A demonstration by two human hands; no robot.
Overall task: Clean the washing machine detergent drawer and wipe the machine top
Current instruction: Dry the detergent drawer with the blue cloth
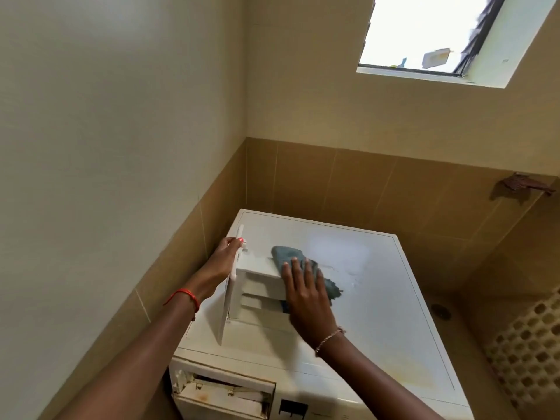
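Note:
The white detergent drawer (257, 283) is out of the machine and lies on its side on the washing machine top (378, 283). My left hand (221, 262) grips the drawer's front panel at its far end. My right hand (306, 295) lies flat on a blue-grey cloth (286, 254), pressing it against the drawer's right side. The drawer's empty slot (224, 392) gapes in the machine's front at the lower left, with stains inside.
Tiled walls close in behind and to the left of the machine. A window (424, 34) is high on the back wall. A dark rag (521, 184) hangs on the right wall. A perforated basket (527, 353) and a floor drain (441, 310) are on the right.

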